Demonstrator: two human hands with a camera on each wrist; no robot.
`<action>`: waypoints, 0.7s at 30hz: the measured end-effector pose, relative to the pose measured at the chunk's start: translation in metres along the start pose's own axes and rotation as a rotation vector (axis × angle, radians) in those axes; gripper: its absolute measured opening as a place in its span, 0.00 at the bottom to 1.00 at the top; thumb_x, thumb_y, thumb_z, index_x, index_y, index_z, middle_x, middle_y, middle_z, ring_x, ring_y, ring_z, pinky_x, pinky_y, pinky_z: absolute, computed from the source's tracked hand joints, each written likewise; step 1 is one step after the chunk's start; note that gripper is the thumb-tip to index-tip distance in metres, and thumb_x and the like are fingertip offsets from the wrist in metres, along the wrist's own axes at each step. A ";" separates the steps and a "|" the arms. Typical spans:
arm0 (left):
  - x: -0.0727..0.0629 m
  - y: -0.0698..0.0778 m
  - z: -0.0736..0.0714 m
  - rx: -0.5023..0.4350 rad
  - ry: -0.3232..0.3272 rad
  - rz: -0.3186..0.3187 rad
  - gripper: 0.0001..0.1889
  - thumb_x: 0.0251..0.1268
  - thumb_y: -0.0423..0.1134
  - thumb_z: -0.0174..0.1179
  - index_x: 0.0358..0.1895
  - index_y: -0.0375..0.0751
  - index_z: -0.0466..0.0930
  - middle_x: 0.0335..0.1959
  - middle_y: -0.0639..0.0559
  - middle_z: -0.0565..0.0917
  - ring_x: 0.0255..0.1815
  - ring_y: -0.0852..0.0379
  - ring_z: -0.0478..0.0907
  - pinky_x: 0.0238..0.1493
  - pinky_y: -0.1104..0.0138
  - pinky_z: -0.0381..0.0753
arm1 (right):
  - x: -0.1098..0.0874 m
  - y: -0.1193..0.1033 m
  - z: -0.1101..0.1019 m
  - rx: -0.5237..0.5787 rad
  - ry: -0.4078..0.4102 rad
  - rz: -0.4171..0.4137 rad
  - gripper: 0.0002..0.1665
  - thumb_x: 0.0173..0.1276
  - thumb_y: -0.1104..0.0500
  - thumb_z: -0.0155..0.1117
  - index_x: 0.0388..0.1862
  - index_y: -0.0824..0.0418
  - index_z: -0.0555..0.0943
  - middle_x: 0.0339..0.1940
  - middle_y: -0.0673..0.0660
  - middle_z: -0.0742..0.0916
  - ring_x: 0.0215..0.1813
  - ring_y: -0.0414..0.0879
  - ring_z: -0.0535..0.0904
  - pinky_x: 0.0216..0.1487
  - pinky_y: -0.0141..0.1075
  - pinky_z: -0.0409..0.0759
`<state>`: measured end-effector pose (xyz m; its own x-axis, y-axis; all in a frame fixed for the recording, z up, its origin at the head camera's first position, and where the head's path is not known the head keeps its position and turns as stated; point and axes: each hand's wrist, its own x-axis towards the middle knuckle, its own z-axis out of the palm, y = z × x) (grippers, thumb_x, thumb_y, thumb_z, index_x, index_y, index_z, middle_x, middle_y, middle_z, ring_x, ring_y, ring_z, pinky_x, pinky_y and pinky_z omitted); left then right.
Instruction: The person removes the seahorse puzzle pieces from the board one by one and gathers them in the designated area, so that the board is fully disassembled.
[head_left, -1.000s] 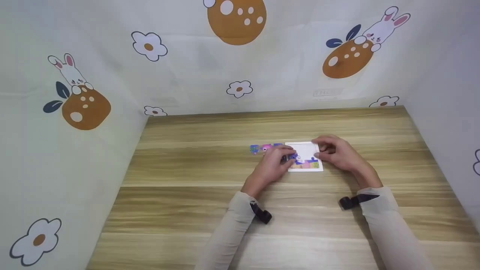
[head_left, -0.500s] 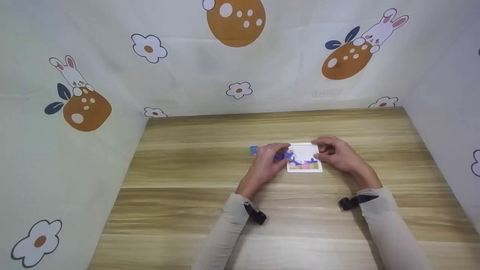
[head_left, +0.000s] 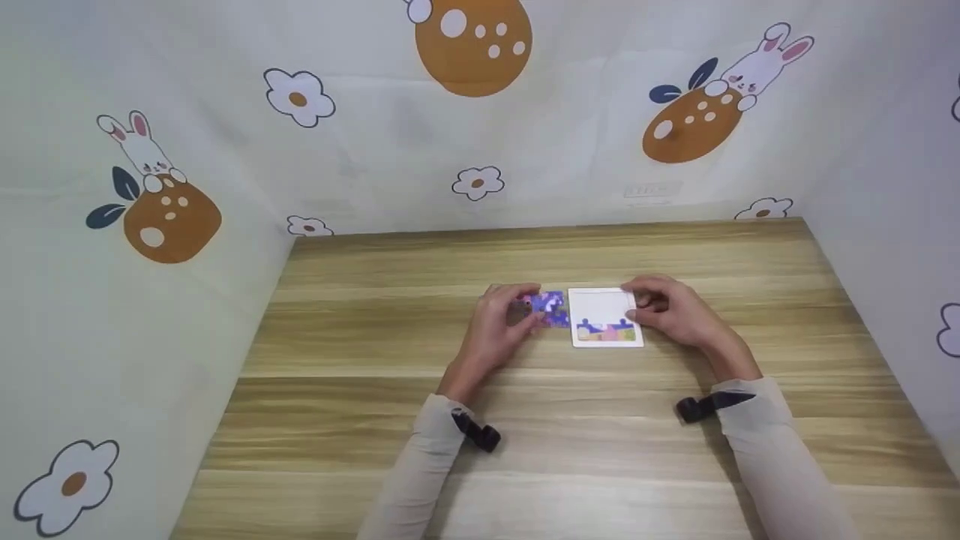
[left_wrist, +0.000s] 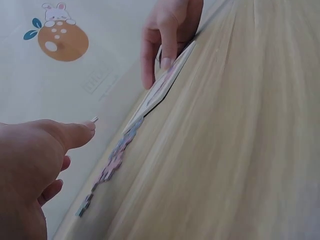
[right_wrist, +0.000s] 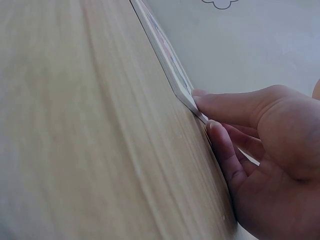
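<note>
One white puzzle tray point(head_left: 600, 306) lies flat on the wood-grain table point(head_left: 585, 450), right of the frame's centre. Bottom row of jigsaw pieces point(head_left: 607, 332) sits inside: blue, pink, green; white backing shows above. Right hand point(head_left: 682, 311) grips the tray at its right edge, upper right corner; right wrist view has thumb on the rim, fingers against the side. Left hand point(head_left: 491, 322) just left of the tray, over loose pieces; thumb and index set wide apart in the head view. Whether it holds a piece, cannot tell. Purple loose pieces point(head_left: 553, 309) flat between left fingertips and tray. Left wrist view: pink piece point(left_wrist: 112, 165) mid-left, teal piece point(left_wrist: 85, 205) lower left, strung in a line from the tray. Pale sleeves on both arms, black wrist mount point(head_left: 476, 430) at left cuff, another at right. Printed cloth point(head_left: 390, 135) behind, upper frame: bunnies, orange fruit, white flowers.
</note>
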<state>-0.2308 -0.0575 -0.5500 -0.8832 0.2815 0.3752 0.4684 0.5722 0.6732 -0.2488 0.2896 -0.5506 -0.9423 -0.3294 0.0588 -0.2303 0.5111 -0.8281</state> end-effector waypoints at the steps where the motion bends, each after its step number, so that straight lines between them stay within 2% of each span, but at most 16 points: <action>1: -0.002 -0.002 -0.003 0.001 0.001 -0.002 0.23 0.68 0.42 0.76 0.65 0.46 0.86 0.60 0.52 0.91 0.62 0.53 0.84 0.70 0.58 0.81 | 0.000 0.000 0.000 0.000 -0.001 0.000 0.28 0.70 0.65 0.77 0.68 0.66 0.84 0.57 0.67 0.85 0.56 0.55 0.82 0.55 0.21 0.82; 9: -0.022 -0.022 -0.018 -0.010 -0.015 -0.017 0.23 0.68 0.41 0.76 0.65 0.45 0.86 0.62 0.51 0.90 0.65 0.51 0.82 0.72 0.55 0.81 | 0.000 0.003 0.000 -0.021 0.004 0.019 0.30 0.69 0.67 0.76 0.70 0.67 0.82 0.67 0.69 0.83 0.59 0.60 0.82 0.56 0.24 0.81; 14: -0.027 -0.031 -0.021 -0.003 -0.028 -0.039 0.22 0.69 0.40 0.76 0.64 0.46 0.87 0.63 0.51 0.90 0.66 0.50 0.82 0.73 0.54 0.80 | 0.000 0.004 0.001 -0.027 0.003 0.023 0.30 0.70 0.67 0.76 0.70 0.66 0.82 0.65 0.69 0.84 0.59 0.60 0.82 0.57 0.23 0.81; 21: -0.028 -0.035 -0.023 0.044 -0.051 -0.057 0.21 0.70 0.40 0.75 0.64 0.46 0.87 0.62 0.50 0.90 0.67 0.48 0.82 0.74 0.52 0.79 | 0.002 0.003 0.002 -0.014 0.010 0.009 0.29 0.70 0.67 0.76 0.69 0.67 0.83 0.63 0.68 0.85 0.58 0.59 0.82 0.55 0.22 0.81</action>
<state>-0.2216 -0.1033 -0.5691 -0.9090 0.2855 0.3036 0.4167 0.6211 0.6638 -0.2509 0.2888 -0.5539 -0.9466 -0.3173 0.0573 -0.2257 0.5251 -0.8205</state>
